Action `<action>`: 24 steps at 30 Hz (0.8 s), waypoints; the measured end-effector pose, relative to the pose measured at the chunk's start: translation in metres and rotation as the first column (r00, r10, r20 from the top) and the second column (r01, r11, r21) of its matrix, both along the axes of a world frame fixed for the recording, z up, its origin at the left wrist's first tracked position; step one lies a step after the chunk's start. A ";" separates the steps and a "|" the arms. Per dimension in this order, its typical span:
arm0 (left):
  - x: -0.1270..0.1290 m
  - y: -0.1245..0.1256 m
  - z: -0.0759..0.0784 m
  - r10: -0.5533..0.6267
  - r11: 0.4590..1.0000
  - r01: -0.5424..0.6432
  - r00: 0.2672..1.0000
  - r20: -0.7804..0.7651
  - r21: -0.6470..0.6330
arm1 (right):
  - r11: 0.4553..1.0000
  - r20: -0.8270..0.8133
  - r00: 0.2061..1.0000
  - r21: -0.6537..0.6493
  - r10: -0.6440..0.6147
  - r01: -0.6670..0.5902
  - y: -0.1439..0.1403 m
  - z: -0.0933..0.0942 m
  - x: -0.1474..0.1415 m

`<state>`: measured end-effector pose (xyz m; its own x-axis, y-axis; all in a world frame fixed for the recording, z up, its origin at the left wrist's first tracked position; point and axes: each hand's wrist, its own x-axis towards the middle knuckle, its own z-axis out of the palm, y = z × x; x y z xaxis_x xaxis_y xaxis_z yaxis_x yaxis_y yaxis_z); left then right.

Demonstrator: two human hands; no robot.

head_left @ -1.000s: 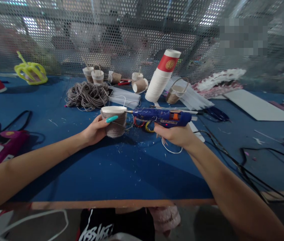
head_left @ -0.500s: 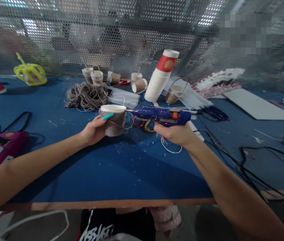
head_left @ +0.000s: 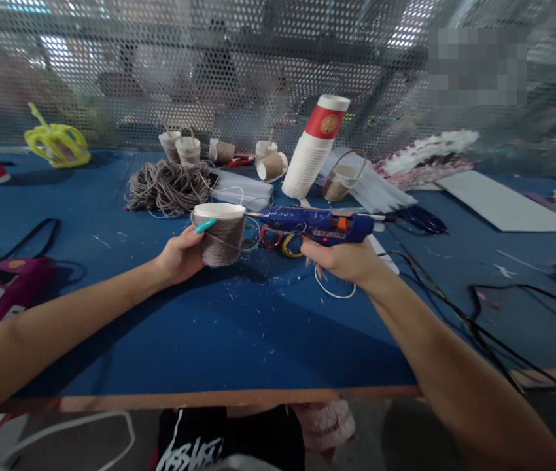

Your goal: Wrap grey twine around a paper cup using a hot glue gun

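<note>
Head view: a person's left hand (head_left: pixel 180 255) wraps its grip around a paper cup (head_left: pixel 219 233) held upright just above the blue bench (head_left: pixel 239 333), a long turquoise nail lying across the cup's side. Grey-brown cord covers the cup wall from the base almost to the white rim, which remains bare; a loose strand trails off the cup toward the right. Judging by that, the winding looks nearly finished, with the last turn near the rim and the free end left to fasten.

To the right of the cup, the right hand (head_left: pixel 344 260) closes its grip on the handle of a blue glue gun (head_left: pixel 317 224), its nozzle pointing left and nearly touching the cup just below the rim. A black cable (head_left: pixel 459 320) runs from the gun across the bench toward the near right edge.

Behind the cup lies a tangled heap of cord (head_left: pixel 167 186). Further back stand several small cups (head_left: pixel 184 147), some cord-wrapped and fitted with handles; what they hold cannot be made out. A tilted stack of white cups (head_left: pixel 310 160), topped by a red-banded one, leans behind the gun, with a handled cup (head_left: pixel 341 184) beside it that appears empty. The held cup's inside is hidden from this angle.
</note>
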<state>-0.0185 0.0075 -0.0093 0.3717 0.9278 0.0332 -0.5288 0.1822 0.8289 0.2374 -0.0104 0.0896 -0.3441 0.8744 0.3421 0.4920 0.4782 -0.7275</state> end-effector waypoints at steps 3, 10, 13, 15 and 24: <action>0.001 -0.001 0.002 0.000 1.000 0.000 1.000 -0.007 0.001 | 1.000 -0.012 1.000 0.012 0.013 -0.013 0.000 0.000 0.000; 0.000 -0.001 0.003 -0.028 1.000 0.028 0.999 -0.019 0.012 | 1.000 0.001 1.000 -0.005 0.010 -0.010 0.000 -0.002 0.000; 0.001 -0.002 0.004 -0.035 0.999 0.036 0.999 -0.039 0.030 | 0.999 0.029 1.000 -0.047 -0.012 0.013 0.000 -0.007 0.000; 0.002 -0.003 0.007 -0.036 0.998 0.038 0.998 -0.047 0.040 | 0.998 0.080 0.995 -0.019 -0.058 0.060 0.003 -0.011 0.003; 0.008 -0.005 0.013 0.124 0.992 -0.121 0.990 -0.074 0.047 | 0.856 0.464 0.733 0.401 -0.498 0.328 0.039 -0.018 0.038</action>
